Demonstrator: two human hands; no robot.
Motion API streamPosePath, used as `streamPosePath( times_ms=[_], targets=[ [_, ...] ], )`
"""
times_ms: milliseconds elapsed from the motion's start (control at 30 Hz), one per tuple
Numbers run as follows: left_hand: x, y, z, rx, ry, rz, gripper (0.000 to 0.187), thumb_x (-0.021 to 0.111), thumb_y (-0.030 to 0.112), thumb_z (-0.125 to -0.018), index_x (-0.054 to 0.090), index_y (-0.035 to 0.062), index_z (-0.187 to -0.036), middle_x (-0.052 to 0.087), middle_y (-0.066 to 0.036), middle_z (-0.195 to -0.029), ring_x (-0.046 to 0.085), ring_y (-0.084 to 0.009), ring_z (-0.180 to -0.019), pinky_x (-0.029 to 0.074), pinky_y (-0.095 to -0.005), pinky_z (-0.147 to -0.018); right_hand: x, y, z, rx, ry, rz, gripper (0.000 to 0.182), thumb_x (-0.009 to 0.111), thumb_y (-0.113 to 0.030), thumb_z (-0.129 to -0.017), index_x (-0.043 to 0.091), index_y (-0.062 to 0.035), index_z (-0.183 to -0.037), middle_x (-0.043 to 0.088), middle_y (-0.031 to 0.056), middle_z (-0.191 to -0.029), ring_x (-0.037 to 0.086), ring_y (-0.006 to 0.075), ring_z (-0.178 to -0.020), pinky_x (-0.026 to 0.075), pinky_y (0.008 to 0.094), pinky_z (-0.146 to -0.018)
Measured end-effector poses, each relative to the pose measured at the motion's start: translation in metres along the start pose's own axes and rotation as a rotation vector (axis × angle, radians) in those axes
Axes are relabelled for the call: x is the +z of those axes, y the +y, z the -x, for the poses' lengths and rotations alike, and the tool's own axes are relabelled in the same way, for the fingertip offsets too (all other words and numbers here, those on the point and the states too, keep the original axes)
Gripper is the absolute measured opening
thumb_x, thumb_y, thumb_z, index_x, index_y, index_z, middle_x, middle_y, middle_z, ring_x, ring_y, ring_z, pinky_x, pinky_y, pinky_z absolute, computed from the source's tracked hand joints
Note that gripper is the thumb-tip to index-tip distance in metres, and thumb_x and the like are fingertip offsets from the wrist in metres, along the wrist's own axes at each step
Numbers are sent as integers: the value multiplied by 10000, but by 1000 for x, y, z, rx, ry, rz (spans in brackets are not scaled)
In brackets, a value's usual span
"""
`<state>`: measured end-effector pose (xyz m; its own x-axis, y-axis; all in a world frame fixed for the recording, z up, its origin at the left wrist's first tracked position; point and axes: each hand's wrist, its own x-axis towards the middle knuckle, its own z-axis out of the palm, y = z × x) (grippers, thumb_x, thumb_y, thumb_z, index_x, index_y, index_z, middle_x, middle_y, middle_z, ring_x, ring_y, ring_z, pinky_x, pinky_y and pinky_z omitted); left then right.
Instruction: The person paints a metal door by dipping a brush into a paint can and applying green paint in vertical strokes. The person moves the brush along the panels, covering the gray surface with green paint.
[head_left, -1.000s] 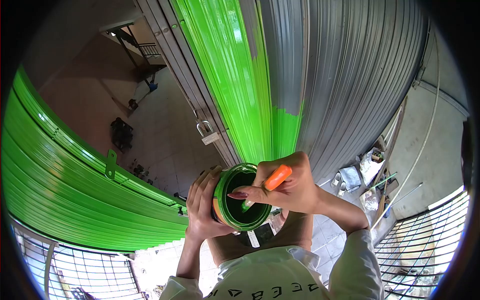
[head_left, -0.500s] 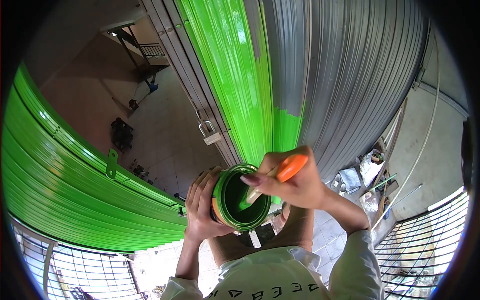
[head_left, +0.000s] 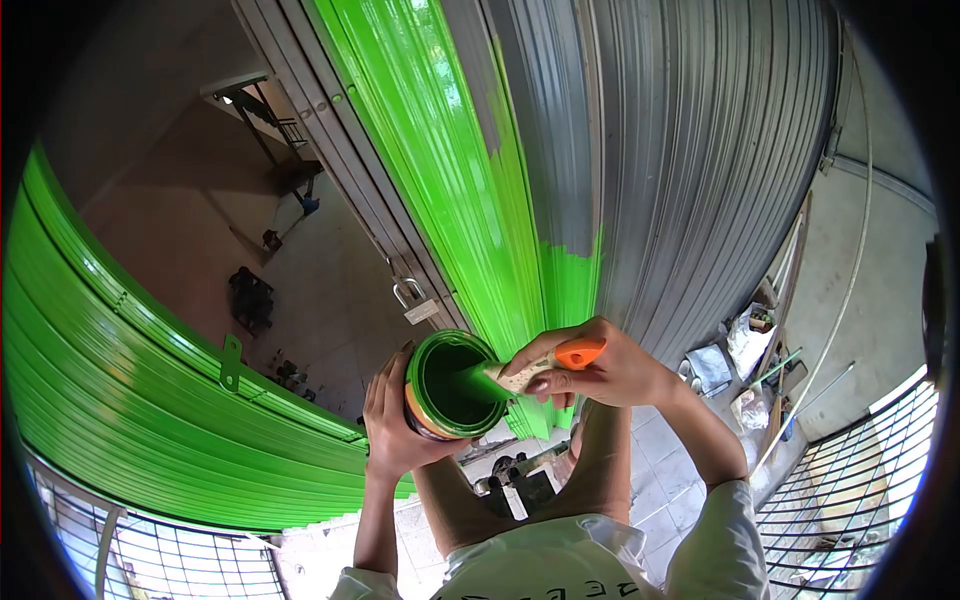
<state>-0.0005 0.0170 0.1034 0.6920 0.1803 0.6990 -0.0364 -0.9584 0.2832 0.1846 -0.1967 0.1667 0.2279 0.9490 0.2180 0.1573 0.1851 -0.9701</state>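
My left hand (head_left: 393, 425) is wrapped round the side of a round can (head_left: 455, 434) of green paint. Between the fingers of my right hand (head_left: 600, 370) is a paintbrush (head_left: 578, 352) with an orange handle tip. Its bristles, coated green, lie over the right part of the can's opening. Behind the hands stands a folding metal shutter, bright green on its left panels (head_left: 430, 150) and grey on its right panels (head_left: 700, 150). One panel between them is green only at its lower part, with a ragged paint edge.
A padlock (head_left: 415, 302) hangs on the shutter's brown edge. At the left curves another green shutter (head_left: 150, 400). A dim room with stairs shows through the opening. Bags and sticks (head_left: 748, 340) lie at the right, near a hanging cable (head_left: 850, 270) and a window grille (head_left: 860, 480).
The brush has moved from inside the can to its right rim, its bristles now showing. The can and my left hand sit slightly further left, and the view has shifted.
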Motion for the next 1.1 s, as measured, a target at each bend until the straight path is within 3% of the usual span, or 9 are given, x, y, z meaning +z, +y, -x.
streamPosePath(
  times_ms=[167, 300, 500, 600, 800, 1000, 1100],
  targets=[
    [8, -1, -11, -27, -23, 38, 1123, 935, 288, -416, 414, -50, -1352, 622, -190, -1208, 645, -331, -1083, 507, -427, -956, -18, 36, 0, -96, 104, -160, 231, 658, -186, -929, 687, 24, -1023, 703, 78, -811, 632, 103, -678, 519, 269, -591],
    [19, 1, -21, -60, 0, 146, 1097, 936, 361, -443, 446, -38, -1339, 592, -200, -1235, 624, -356, -1080, 494, -447, -944, -28, 57, -5, -125, 186, -234, 280, 619, -218, -947, 678, 36, -1049, 705, 102, -825, 659, 131, -704, 542, 274, -618],
    [30, 8, -43, -73, 37, 247, 1092, 941, 303, -454, 426, -57, -1347, 605, -185, -1222, 645, -310, -1080, 513, -405, -947, -38, 53, -3, -62, 247, -605, 268, 562, -149, -947, 633, 56, -1105, 689, 189, -977, 707, 286, -879, 589, 351, -744],
    [38, 7, -50, -67, 63, 280, 1096, 941, 284, -459, 412, -57, -1356, 621, -178, -1196, 650, -296, -1078, 521, -390, -937, -52, 78, -9, -277, 239, -677, 262, 528, -125, -947, 616, 79, -1086, 670, 217, -1039, 700, 338, -899, 590, 389, -786],
    [49, 10, -65, -82, 96, 352, 1089, 944, 278, -463, 410, -46, -1355, 632, -172, -1185, 655, -284, -1068, 516, -386, -943, -51, 39, -15, -156, 374, -611, 234, 483, -87, -910, 606, 87, -1007, 662, 220, -1001, 697, 362, -904, 590, 415, -810],
    [50, 12, -76, -104, 115, 401, 1095, 952, 292, -464, 410, -47, -1353, 633, -172, -1188, 655, -280, -1070, 515, -387, -942, -77, 46, -27, -331, 274, -651, 246, 480, -67, -790, 619, 83, -927, 667, 213, -927, 700, 358, -851, 602, 419, -767],
    [49, 13, -82, -82, 147, 394, 1099, 953, 295, -462, 409, -48, -1354, 635, -173, -1183, 657, -280, -1066, 516, -388, -941, -79, 26, -35, -230, 324, -508, 237, 482, -77, -764, 624, 75, -879, 665, 204, -881, 699, 350, -829, 605, 412, -735]
  ],
)
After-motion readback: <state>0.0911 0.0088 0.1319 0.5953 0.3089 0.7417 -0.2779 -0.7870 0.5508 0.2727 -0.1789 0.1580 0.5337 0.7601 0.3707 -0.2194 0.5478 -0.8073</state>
